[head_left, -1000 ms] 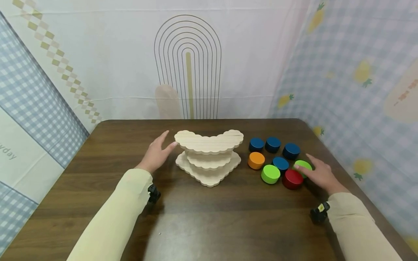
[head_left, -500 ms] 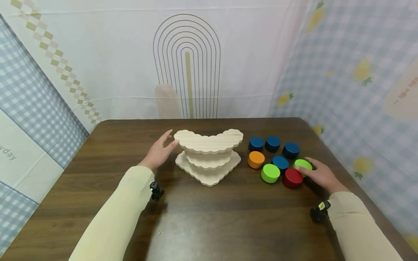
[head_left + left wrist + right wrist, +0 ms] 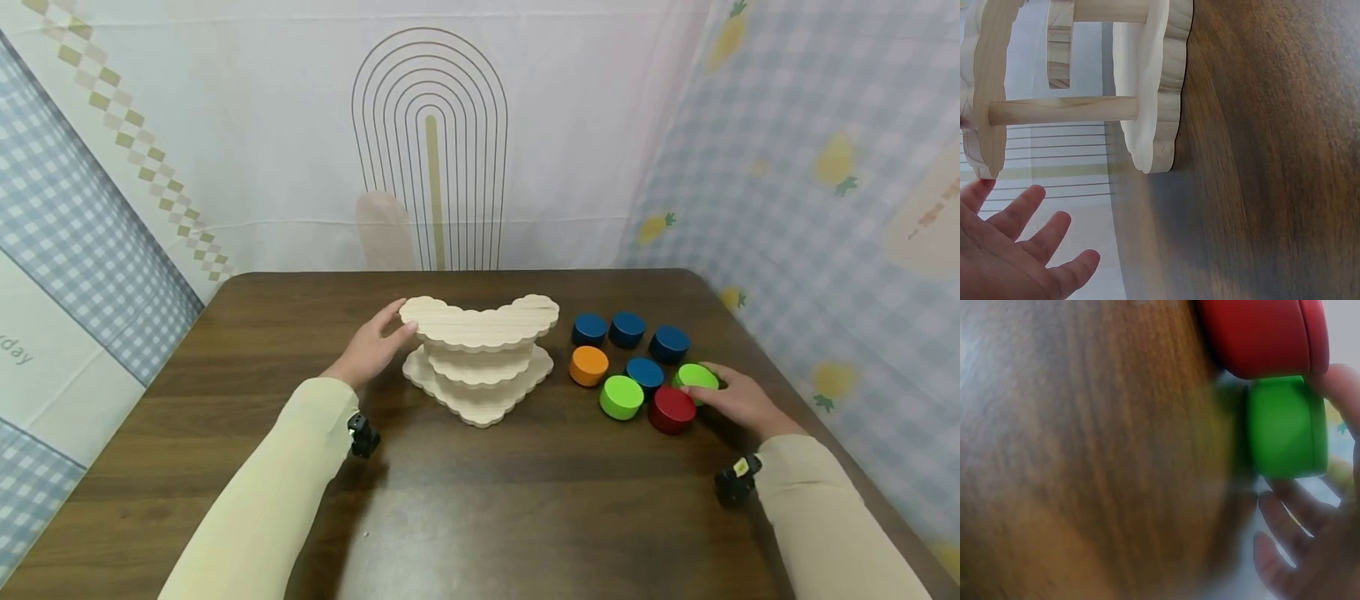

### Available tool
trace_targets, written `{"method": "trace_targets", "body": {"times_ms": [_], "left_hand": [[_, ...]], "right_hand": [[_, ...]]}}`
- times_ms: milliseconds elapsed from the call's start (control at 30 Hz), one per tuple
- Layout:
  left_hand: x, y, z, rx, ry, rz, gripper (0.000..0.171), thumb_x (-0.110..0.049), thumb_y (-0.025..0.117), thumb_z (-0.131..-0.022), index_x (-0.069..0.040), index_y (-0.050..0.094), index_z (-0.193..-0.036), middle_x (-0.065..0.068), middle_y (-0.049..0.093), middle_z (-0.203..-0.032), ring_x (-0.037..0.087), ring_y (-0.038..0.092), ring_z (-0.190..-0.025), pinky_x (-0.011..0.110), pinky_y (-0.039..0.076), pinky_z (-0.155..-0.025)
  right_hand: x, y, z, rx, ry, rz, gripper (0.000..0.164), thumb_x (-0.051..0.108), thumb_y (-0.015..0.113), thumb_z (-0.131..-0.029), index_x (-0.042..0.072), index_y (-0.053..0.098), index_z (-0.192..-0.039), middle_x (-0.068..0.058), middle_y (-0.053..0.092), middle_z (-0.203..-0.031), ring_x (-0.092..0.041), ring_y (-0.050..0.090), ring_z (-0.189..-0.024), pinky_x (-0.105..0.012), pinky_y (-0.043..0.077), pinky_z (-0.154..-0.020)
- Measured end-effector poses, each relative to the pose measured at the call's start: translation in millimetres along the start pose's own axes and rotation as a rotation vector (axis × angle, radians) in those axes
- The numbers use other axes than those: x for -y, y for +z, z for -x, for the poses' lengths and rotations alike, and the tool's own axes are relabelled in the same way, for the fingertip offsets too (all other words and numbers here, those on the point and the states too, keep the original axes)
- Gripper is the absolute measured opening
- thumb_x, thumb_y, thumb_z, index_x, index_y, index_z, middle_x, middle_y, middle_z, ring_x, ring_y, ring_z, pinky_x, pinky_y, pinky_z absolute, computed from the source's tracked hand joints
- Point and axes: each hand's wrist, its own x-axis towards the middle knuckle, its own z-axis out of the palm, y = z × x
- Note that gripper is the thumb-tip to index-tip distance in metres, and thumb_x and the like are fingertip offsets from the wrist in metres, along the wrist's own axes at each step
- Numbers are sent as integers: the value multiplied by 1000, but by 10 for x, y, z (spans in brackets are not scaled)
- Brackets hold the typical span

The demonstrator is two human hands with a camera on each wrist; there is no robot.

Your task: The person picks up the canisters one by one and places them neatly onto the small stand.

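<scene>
A pale wooden tiered stand (image 3: pixel 480 327) with scalloped edges stands mid-table; round posts join its boards in the left wrist view. My left hand (image 3: pixel 371 348) pinches the left end of the top board between thumb and index finger, the other fingers (image 3: pixel 1054 234) loosely spread. At the right, my right hand (image 3: pixel 738 402) holds a round green tin (image 3: pixel 694 377) with its thumb on the near side and fingers beyond. That green tin (image 3: pixel 1285 428) sits beside a red tin (image 3: pixel 1257 334) in the right wrist view. The left thumb is mostly outside the left wrist view.
Several dark blue tins, such as the nearer blue one (image 3: pixel 645 374), an orange tin (image 3: pixel 588 365) and a second green tin (image 3: pixel 621 397) cluster between the stand and my right hand. The dark wooden table (image 3: pixel 517 500) meets patterned cloth (image 3: pixel 285 150) behind.
My left hand has moved slightly right and onto the stand's top board. The right hand's thumb and fingers have closed in around the far green tin. The tins and stand have stayed put.
</scene>
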Motion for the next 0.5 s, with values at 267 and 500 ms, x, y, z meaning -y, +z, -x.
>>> {"method": "trace_targets", "body": {"times_ms": [267, 500], "left_hand": [[1, 7, -7, -8, -4, 30, 63, -36, 51, -100, -12, 27, -152, 22, 41, -146, 37, 35, -137, 52, 29, -112], [-2, 19, 11, -12, -17, 37, 62, -37, 50, -100, -12, 27, -153, 21, 43, -145, 37, 35, -136, 53, 30, -111]], "right_hand": [[-23, 8, 0, -31, -32, 17, 80, 42, 59, -93, -16, 31, -139, -40, 34, -136, -52, 38, -117, -65, 37, -95], [-37, 33, 11, -59, -39, 3, 74, 39, 60, -92, -17, 35, -135, -39, 40, -132, -50, 42, -114, -63, 39, -92]]}}
